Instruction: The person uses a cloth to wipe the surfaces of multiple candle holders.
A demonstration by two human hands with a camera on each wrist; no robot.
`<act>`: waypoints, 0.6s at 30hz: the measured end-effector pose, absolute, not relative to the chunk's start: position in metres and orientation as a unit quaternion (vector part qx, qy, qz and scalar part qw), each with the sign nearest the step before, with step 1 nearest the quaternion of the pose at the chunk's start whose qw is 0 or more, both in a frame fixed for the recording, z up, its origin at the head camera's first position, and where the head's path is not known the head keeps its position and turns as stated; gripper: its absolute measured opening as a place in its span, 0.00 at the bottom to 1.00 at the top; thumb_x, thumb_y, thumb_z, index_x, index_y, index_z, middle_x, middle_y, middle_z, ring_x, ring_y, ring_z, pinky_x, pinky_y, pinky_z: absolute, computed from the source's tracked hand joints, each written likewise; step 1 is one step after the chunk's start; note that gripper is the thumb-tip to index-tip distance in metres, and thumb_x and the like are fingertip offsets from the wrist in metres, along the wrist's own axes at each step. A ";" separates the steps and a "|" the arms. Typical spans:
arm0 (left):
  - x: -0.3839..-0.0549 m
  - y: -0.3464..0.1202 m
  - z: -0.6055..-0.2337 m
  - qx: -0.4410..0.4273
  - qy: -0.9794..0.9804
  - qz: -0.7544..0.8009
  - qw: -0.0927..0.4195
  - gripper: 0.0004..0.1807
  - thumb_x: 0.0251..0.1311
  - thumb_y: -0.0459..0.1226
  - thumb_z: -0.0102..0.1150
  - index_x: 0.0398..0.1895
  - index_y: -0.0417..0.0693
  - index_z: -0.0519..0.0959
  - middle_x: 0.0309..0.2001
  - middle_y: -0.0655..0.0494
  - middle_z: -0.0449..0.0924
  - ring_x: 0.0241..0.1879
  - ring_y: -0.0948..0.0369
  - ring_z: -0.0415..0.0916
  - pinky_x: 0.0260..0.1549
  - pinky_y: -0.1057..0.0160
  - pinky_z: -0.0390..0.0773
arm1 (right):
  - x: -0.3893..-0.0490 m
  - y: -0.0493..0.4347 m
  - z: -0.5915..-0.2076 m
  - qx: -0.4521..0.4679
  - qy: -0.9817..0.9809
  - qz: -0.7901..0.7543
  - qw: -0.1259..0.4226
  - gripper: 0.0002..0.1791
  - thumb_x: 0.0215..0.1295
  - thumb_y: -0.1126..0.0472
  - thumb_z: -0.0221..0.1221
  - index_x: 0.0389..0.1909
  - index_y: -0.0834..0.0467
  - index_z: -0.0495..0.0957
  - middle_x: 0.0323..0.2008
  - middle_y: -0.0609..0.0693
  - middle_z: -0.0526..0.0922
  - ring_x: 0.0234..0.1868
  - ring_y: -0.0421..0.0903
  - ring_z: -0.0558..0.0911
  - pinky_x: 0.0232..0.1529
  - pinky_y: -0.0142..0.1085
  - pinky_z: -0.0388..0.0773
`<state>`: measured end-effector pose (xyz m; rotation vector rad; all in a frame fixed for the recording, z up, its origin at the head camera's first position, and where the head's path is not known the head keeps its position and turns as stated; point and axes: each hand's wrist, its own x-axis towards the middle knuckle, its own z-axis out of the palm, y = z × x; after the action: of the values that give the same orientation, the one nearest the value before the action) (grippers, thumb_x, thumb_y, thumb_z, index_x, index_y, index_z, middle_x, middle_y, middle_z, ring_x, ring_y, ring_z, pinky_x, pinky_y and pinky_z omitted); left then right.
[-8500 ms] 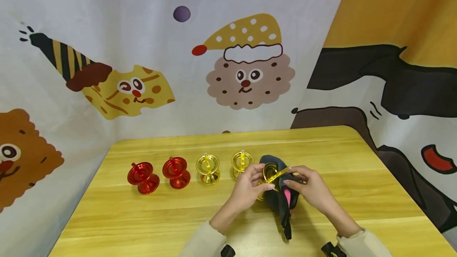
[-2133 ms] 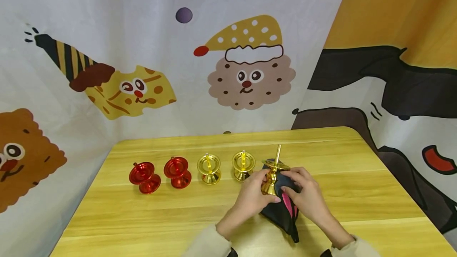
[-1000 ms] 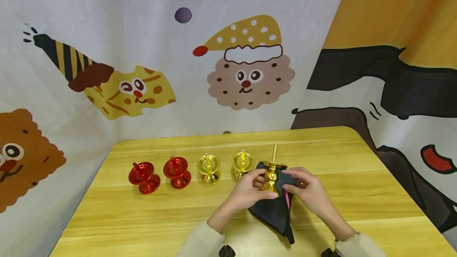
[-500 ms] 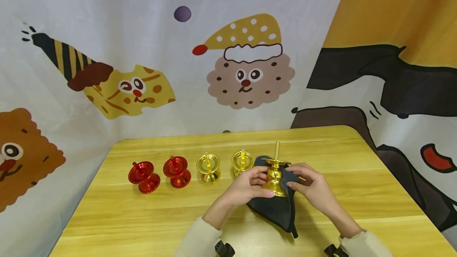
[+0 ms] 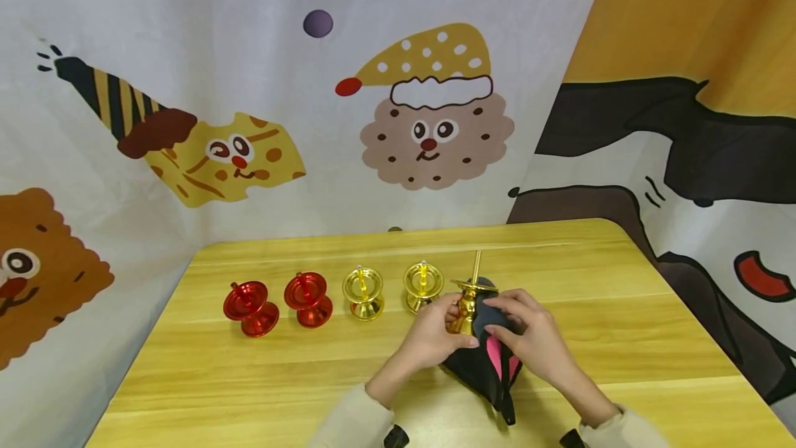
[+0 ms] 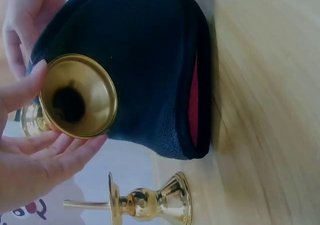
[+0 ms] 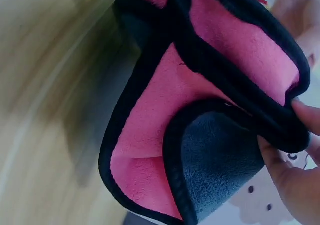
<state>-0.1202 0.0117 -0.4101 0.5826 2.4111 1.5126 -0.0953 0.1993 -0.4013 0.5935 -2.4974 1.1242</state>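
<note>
At the near edge of the counter point(image 5: 249, 386), two pale sleeves point(image 5: 354, 417) reach in, one on each side, and both forearms angle inward until the hands nearly meet right of the middle. The left hand point(image 5: 433, 332) is turned palm inward, its grip pinching one gold candle holder point(image 5: 466, 306) with the thumb at the rim of the base and the fingers round the other side. That holder is raised off the counter, its thin spike pointing up with a slight lean, and its hollow underside shows in the left wrist view. Opposite, the right hand point(image 5: 536, 330) has its grip pinching one dark grey cloth point(image 5: 475, 368) between thumb and fingers. The black-edged cloth, with a pink lining, droops in folds between the hands, behind and below the raised holder.

Farther back, four more candle holders stand in a row to the left: two gold ones point(image 5: 424, 285) nearer the hands, then two red ones point(image 5: 253, 310). That makes five holders altogether, three gold and two red. Behind the counter hangs a pale curtain point(image 5: 249, 54) printed with cartoon food faces.
</note>
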 end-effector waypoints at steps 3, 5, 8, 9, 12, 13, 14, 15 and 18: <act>-0.121 0.008 -0.410 0.203 0.782 0.569 0.153 0.35 0.48 0.34 0.68 0.60 0.37 0.66 0.41 0.51 0.75 0.41 0.58 0.73 0.40 0.65 0.75 | -0.095 0.200 -0.401 0.231 -0.876 0.382 0.186 0.23 0.40 0.76 0.69 0.41 0.59 0.80 0.38 0.47 0.74 0.31 0.37 0.74 0.28 0.29 0.76; -0.122 0.004 -0.409 0.196 0.732 0.622 0.194 0.34 0.50 0.31 0.66 0.61 0.36 0.64 0.41 0.51 0.74 0.42 0.58 0.73 0.42 0.65 0.75 | -0.097 0.204 -0.402 0.240 -0.862 0.412 0.173 0.22 0.41 0.78 0.67 0.41 0.61 0.80 0.39 0.49 0.75 0.33 0.36 0.74 0.31 0.25 0.75; -0.125 -0.004 -0.408 0.192 0.649 0.692 0.250 0.34 0.53 0.27 0.61 0.64 0.36 0.60 0.44 0.48 0.73 0.45 0.57 0.72 0.46 0.62 0.74 | -0.100 0.212 -0.403 0.242 -0.826 0.491 0.133 0.21 0.44 0.80 0.63 0.42 0.65 0.78 0.40 0.54 0.75 0.37 0.36 0.75 0.35 0.24 0.76; -0.125 -0.006 -0.407 0.194 0.630 0.705 0.263 0.34 0.54 0.27 0.60 0.65 0.37 0.59 0.46 0.47 0.73 0.46 0.56 0.72 0.46 0.61 0.74 | -0.101 0.214 -0.403 0.242 -0.814 0.514 0.119 0.20 0.45 0.81 0.62 0.43 0.67 0.77 0.41 0.55 0.75 0.40 0.36 0.75 0.37 0.26 0.77; -0.127 -0.010 -0.406 0.210 0.587 0.724 0.296 0.34 0.58 0.28 0.57 0.67 0.43 0.57 0.51 0.43 0.72 0.50 0.55 0.72 0.49 0.58 0.73 | -0.103 0.218 -0.403 0.243 -0.787 0.560 0.088 0.19 0.48 0.81 0.60 0.44 0.70 0.75 0.43 0.57 0.74 0.42 0.37 0.75 0.37 0.28 0.78; -0.127 -0.011 -0.406 0.213 0.579 0.726 0.304 0.33 0.58 0.28 0.56 0.67 0.45 0.57 0.53 0.43 0.72 0.51 0.54 0.71 0.50 0.57 0.72 | -0.103 0.219 -0.403 0.244 -0.784 0.565 0.083 0.19 0.49 0.80 0.60 0.44 0.70 0.75 0.43 0.57 0.74 0.42 0.37 0.76 0.37 0.29 0.78; -0.127 -0.011 -0.406 0.215 0.578 0.725 0.308 0.33 0.59 0.29 0.56 0.67 0.45 0.57 0.54 0.42 0.72 0.52 0.54 0.71 0.51 0.57 0.71 | -0.103 0.219 -0.404 0.243 -0.784 0.565 0.082 0.18 0.49 0.80 0.60 0.44 0.70 0.75 0.43 0.57 0.74 0.42 0.37 0.76 0.37 0.29 0.78; -0.126 -0.010 -0.407 0.215 0.582 0.721 0.308 0.34 0.58 0.29 0.56 0.67 0.46 0.57 0.54 0.43 0.72 0.53 0.55 0.70 0.51 0.57 0.71 | -0.102 0.219 -0.404 0.243 -0.786 0.563 0.083 0.18 0.49 0.79 0.60 0.44 0.70 0.75 0.43 0.57 0.74 0.41 0.37 0.76 0.37 0.29 0.78; -0.125 -0.005 -0.409 0.212 0.632 0.691 0.278 0.35 0.56 0.31 0.60 0.66 0.46 0.58 0.54 0.46 0.72 0.52 0.57 0.70 0.52 0.57 0.70 | -0.101 0.217 -0.407 0.231 -0.800 0.547 0.092 0.18 0.49 0.78 0.62 0.44 0.68 0.77 0.42 0.57 0.75 0.39 0.39 0.76 0.35 0.29 0.78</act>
<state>-0.1250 -0.0050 -0.4090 0.5699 1.6977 1.8554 -0.1013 0.2169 -0.4070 0.6849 -2.3752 1.6230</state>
